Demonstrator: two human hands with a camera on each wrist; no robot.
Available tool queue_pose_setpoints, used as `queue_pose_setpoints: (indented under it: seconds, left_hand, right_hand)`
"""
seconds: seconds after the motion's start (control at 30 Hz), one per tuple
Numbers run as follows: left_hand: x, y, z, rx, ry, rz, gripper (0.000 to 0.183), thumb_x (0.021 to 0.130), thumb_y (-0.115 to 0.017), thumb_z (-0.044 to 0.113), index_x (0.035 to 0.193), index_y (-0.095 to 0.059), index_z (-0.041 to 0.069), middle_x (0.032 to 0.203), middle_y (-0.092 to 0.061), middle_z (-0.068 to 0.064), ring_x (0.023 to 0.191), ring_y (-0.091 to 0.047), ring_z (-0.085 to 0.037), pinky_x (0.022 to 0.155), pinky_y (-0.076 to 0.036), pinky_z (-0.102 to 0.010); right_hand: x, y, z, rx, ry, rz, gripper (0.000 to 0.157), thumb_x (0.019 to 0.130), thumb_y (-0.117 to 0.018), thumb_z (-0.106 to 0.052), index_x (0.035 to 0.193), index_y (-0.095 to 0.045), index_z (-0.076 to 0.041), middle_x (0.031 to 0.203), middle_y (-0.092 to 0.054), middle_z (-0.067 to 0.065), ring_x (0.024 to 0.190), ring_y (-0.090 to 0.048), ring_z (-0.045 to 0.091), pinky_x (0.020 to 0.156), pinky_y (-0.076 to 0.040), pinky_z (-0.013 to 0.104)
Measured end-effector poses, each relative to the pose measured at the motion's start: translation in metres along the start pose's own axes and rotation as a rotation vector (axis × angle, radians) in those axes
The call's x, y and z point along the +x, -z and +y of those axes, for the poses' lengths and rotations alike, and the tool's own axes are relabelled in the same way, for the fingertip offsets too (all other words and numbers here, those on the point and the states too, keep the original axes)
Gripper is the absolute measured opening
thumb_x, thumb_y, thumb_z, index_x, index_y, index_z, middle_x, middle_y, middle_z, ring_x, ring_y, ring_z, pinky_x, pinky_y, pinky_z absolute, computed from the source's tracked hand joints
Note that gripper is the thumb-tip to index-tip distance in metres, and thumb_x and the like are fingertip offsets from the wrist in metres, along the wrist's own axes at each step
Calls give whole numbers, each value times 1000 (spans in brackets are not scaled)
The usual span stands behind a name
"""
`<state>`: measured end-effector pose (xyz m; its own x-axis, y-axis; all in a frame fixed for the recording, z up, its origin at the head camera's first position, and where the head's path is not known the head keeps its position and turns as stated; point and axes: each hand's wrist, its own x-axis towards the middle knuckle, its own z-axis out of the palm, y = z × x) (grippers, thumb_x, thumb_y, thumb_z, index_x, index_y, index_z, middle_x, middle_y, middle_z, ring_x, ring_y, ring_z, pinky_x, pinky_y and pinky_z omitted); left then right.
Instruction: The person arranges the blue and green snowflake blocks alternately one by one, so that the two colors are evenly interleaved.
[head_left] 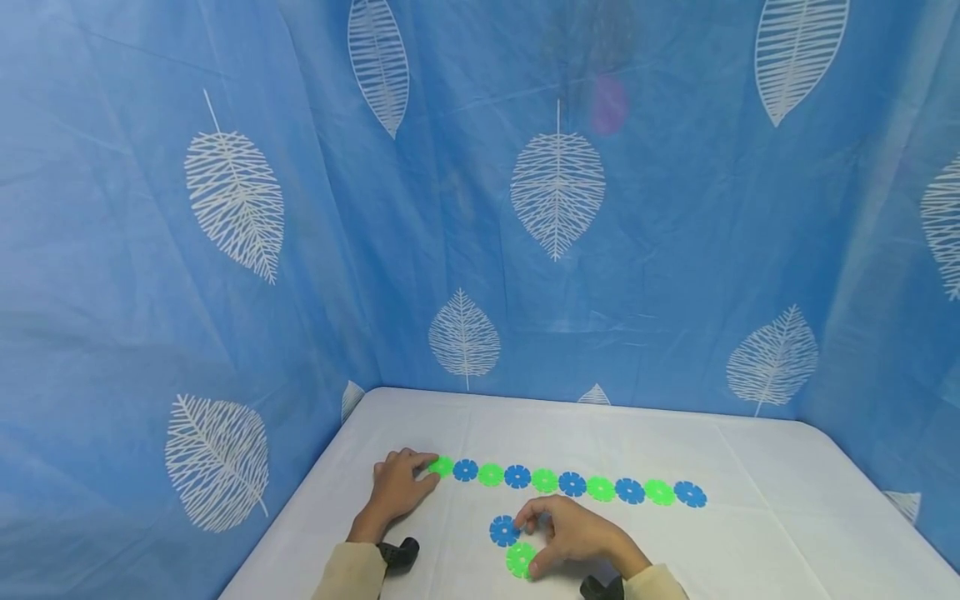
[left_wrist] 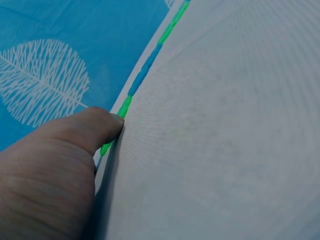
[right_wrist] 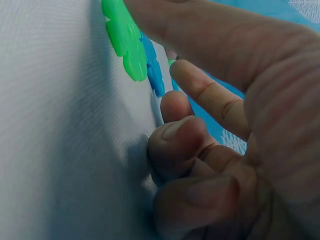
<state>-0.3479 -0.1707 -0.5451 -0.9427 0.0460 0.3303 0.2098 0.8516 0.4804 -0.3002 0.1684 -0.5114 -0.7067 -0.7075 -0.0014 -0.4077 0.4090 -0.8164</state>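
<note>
A row of green and blue plastic snowflake discs lies across the white table. At its left end, my left hand [head_left: 397,484] pinches the edges of a green snowflake disc [head_left: 443,467] between thumb and index finger. In the left wrist view the thumb [left_wrist: 107,125] covers part of this disc. Nearer to me, a blue snowflake disc [head_left: 504,531] and another green snowflake disc [head_left: 520,560] lie close together. Over their right side is my right hand [head_left: 573,531], index fingertip at the blue one, thumb on the green one, the other fingers loosely bent.
The rest of the row runs rightward, colours alternating, to a blue disc [head_left: 690,494] at its right end. A blue curtain [head_left: 660,208] with white leaf prints hangs behind and beside the table [head_left: 750,542]. Dark wrist devices [head_left: 401,554] sit at both sleeves.
</note>
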Motion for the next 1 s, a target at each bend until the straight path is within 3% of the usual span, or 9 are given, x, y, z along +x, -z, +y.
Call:
queue_pose_setpoints:
  seconds: [0.47,1.0]
  left_hand:
    - [-1,1,1,3,11,-17,35,86,-75,39,119,-74,28,98,-66,6,93,-51,-14,81,-30,-41]
    - [1,-1,0,8,7,-5,34,85,-76,39,117,-74,29,96,-66,7,91,-51,-13,79,-30,-40]
  right_hand:
    - [0,-4,-6,-72,-20,4,43,64,-93,-24,103,-73,-23,96,-65,-10,84,-54,4,74,-43,21]
    - [1,-4,-2,-96,-19,17,42,66,-92,-26,103,-72,-24,93,-64,-12,85,-54,3,78,-42,22]
